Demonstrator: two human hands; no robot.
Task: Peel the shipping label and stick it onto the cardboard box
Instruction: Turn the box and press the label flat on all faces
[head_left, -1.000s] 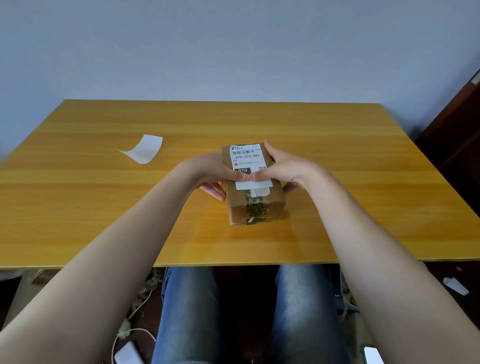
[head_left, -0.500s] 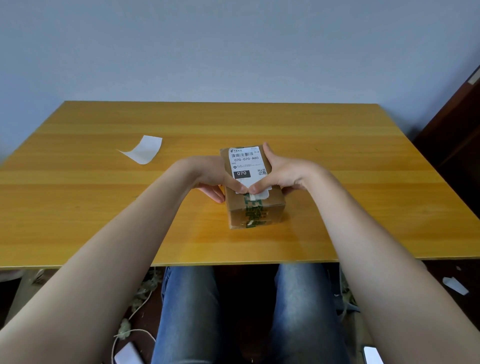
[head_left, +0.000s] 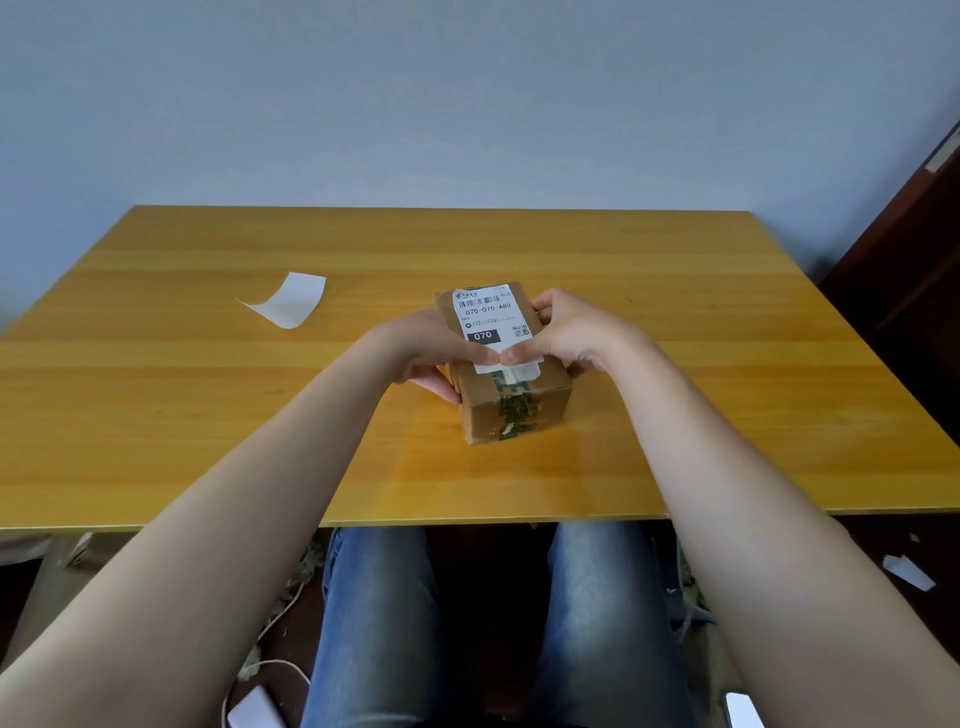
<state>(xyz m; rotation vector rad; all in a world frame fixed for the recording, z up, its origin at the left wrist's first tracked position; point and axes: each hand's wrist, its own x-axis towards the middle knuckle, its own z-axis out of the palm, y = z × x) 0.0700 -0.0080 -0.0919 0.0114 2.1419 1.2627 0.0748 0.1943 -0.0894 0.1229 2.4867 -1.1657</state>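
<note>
A small cardboard box (head_left: 511, 395) sits on the wooden table (head_left: 208, 415), a little right of the middle. The shipping label (head_left: 491, 325) lies along its top face, and its near end is covered by both thumbs, so whether that edge is fully stuck down cannot be told. The left hand (head_left: 428, 348) cups the box's left side, thumb on the label, fingers curled beneath and mostly hidden. The right hand (head_left: 571, 330) grips the right side the same way; its fingers disappear behind the box. The small print on the label is too fine to read. A white backing sheet (head_left: 291, 300) lies well apart to the left, apparently curled at one corner.
</note>
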